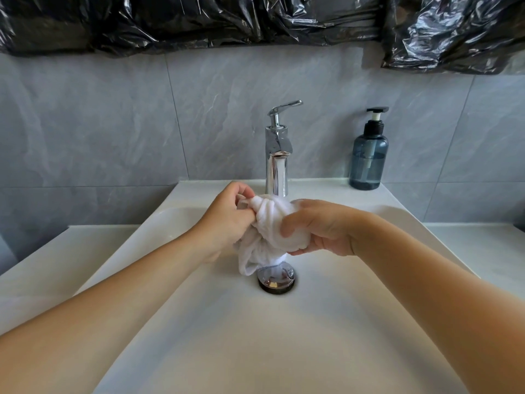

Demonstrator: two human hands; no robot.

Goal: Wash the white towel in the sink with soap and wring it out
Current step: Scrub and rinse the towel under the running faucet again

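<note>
A bunched white towel (268, 231) hangs above the middle of the white sink (284, 336), just in front of the chrome faucet (277, 163). My left hand (227, 220) grips its upper left end with curled fingers. My right hand (318, 226) wraps around the twisted right part, thumb in front. The towel's loose lower end dangles just over the drain stopper (277, 281). A blue soap pump bottle (368, 155) stands on the sink ledge at the back right. The faucet handle is tilted up; whether water runs I cannot tell.
Grey marble-look tiles (113, 123) cover the wall behind the sink. Black plastic sheeting (255, 18) hangs along the top of the wall. A white counter (42, 263) flanks the basin on both sides.
</note>
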